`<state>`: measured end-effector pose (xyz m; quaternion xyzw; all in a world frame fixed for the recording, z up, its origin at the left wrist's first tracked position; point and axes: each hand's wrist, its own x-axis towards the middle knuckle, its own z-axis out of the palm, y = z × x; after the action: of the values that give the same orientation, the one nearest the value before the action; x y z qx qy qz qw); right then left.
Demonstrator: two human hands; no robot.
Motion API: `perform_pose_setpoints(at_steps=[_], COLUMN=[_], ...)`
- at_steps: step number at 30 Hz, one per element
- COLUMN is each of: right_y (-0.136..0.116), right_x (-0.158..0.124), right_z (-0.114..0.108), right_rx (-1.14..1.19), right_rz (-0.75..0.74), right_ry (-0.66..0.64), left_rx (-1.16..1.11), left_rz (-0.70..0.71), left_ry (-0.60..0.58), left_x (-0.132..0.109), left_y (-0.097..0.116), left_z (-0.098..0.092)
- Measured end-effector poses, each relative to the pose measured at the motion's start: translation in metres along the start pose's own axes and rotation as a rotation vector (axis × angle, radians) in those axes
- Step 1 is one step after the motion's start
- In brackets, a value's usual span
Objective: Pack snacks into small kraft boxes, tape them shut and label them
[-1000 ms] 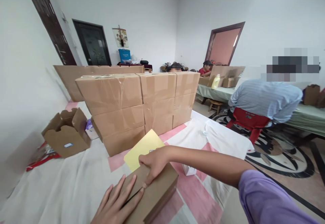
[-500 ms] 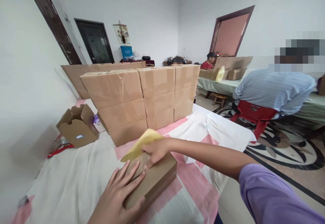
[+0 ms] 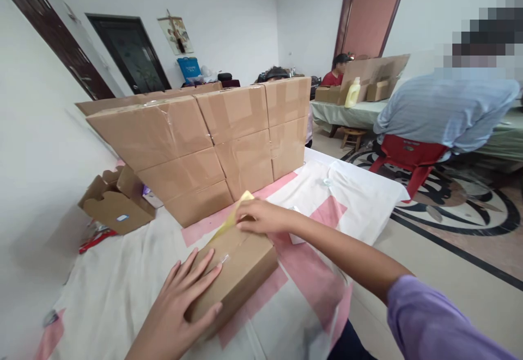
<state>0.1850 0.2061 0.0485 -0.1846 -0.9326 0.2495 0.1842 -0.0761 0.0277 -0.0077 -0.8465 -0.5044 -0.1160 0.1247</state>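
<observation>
A closed brown cardboard box (image 3: 249,256) lies on the cloth-covered table in front of me. My left hand (image 3: 183,294) rests on the near end of its top, fingers spread. Near my left fingertips a small shiny strip (image 3: 224,259) shows on the box top. At the box's far edge my right hand (image 3: 261,217) has its fingers curled in, closed on a thin yellow sheet (image 3: 229,225). The sheet stands up along the far side of the box; my fingers hide part of it.
Stacked cardboard boxes (image 3: 241,153) form a wall behind the work. To the left stand an open carton (image 3: 118,202) and a red packet (image 3: 96,237). A small white item (image 3: 296,237) lies beyond my right forearm. A person (image 3: 445,104) sits on a red chair (image 3: 412,156) at right.
My right hand has moved from the box's top to its far edge, fingers curling in. The yellow sheet shows narrower and more upright. My left hand stays flat on the box.
</observation>
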Motion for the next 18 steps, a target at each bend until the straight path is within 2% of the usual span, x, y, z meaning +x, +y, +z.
perform_pose_setpoints(at_steps=[2, 5, 8, 10, 13, 18], right_y=[0.024, 0.067, 0.100, 0.112, 0.121, 0.142], right_x=[-0.048, -0.128, -0.196, -0.225, -0.244, -0.230], right_z=[-0.005, -0.009, -0.010, -0.011, -0.016, -0.016], right_rx=[0.018, 0.081, 0.064, 0.046, 0.039, 0.024], right_rz=[0.049, 0.249, 0.462, 0.565, 0.636, 0.663], right_ry=[0.259, 0.445, 0.532, 0.544, 0.556, 0.629], left_rx=[0.027, 0.083, 0.122, 0.122, 0.108, 0.072], left_rz=[0.014, 0.059, 0.134, 0.182, 0.188, 0.084], left_ry=[0.002, 0.016, 0.059, 0.090, 0.095, -0.003], left_x=[-0.002, -0.006, -0.007, -0.006, -0.001, 0.008], left_y=[0.001, -0.002, -0.008, -0.010, -0.003, 0.020], left_z=[0.000, 0.001, 0.002, 0.001, -0.009, -0.037])
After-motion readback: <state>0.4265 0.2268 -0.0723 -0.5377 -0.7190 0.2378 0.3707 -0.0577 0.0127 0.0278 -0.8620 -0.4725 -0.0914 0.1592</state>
